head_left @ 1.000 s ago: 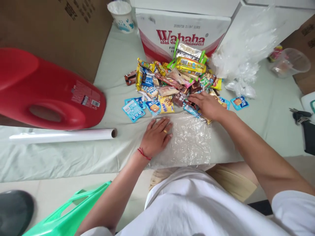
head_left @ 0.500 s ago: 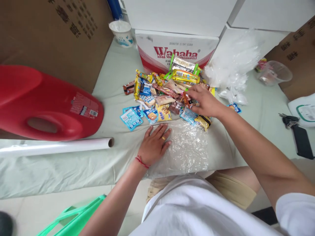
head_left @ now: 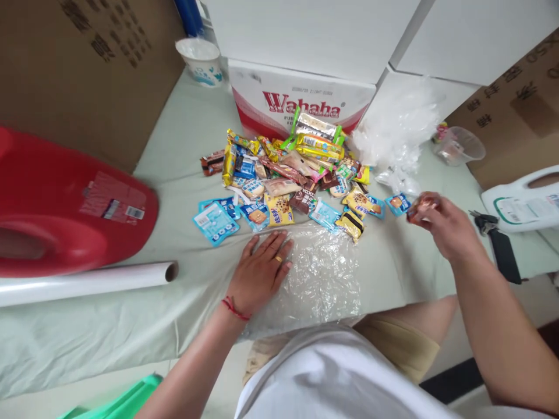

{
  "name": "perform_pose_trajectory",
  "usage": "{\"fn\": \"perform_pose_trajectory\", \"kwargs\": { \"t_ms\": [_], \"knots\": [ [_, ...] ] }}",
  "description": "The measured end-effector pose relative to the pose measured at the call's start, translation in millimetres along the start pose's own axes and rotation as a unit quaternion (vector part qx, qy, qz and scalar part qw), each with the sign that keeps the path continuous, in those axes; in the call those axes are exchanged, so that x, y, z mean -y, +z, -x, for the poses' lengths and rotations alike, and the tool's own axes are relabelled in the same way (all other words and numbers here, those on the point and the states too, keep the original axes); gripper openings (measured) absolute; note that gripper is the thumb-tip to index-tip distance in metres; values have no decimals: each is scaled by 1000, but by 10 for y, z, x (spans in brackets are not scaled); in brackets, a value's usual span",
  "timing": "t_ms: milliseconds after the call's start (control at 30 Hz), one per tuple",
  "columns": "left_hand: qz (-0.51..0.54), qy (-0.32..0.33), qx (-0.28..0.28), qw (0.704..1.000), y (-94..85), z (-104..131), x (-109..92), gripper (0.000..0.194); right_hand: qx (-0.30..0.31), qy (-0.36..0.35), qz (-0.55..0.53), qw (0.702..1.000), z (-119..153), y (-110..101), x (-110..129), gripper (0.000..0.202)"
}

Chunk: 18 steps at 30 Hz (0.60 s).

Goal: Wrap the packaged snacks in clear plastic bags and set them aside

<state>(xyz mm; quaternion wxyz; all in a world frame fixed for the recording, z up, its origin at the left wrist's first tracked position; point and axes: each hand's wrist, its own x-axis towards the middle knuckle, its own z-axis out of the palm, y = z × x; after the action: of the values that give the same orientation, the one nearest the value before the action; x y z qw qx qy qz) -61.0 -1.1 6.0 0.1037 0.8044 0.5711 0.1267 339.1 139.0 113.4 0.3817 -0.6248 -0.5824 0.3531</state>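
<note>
Table: covered in pale green cloth [head_left: 87, 343], running out of my sight on the left; the person's white shirt and arms hide some of its near edge.
Box: the red-and-white Wahaha box [head_left: 364, 107] stands behind the snacks, which cover the lower print on its front.
Jug: the red jug [head_left: 131, 233] lies at the left, its far end cut off.
Roll: the white roll [head_left: 87, 284] lies below the jug, long axis side to side, open end to the right; the other end is out of sight.
Pile: the snack pile [head_left: 279, 201] sits mid-table against the box, many wrappers buried under others.
Plastic: the clear plastic [head_left: 327, 273] is spread flat just in front of the pile; its left edge is hard for me to make out.
Left hand: the left hand [head_left: 261, 269] lies palm down, fingers spread toward the pile, pressing the plastic and gripping nothing.
Right hand: the right hand [head_left: 452, 230] is over the table, right of the pile, fingers closed on a brown snack.
Brown snack: the brown snack [head_left: 414, 214] is blurred and partly covered by fingers; what shows slants, its lower end pointing left, near a blue packet [head_left: 397, 204].
</note>
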Motion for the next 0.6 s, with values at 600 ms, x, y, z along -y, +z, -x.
{"fn": "perform_pose_trajectory", "kwargs": {
  "t_ms": [600],
  "knots": [
    [-39,24,-24,999,61,-2,72,49,-3,70,51,996,-296,176,-114,38]
  ]
}}
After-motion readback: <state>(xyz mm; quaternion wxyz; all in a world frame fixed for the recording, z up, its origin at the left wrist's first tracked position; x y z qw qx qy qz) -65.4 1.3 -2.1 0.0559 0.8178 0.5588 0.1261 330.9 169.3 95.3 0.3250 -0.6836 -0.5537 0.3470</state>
